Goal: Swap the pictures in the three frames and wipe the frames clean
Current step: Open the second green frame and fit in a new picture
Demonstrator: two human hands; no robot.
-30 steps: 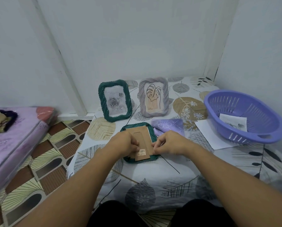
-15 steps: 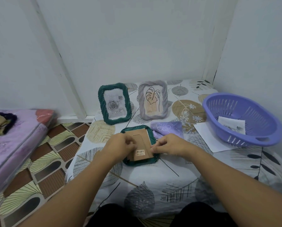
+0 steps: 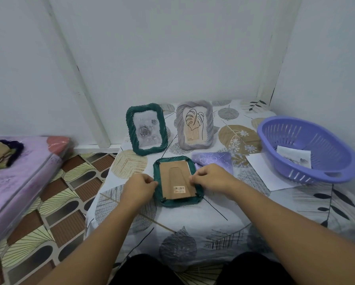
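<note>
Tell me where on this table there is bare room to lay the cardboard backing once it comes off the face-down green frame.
Free: the cloth left of the face-down green frame, and the near strip before it. Crowded: behind, by the standing green frame and grey frame; right, purple cloth, paper, basket.

Face-down green frame (image 3: 177, 199): ribbed rim, matt cardboard back; basket (image 3: 308, 173): glossy slotted plastic; tablecloth (image 3: 193, 227): printed cloth.
</note>
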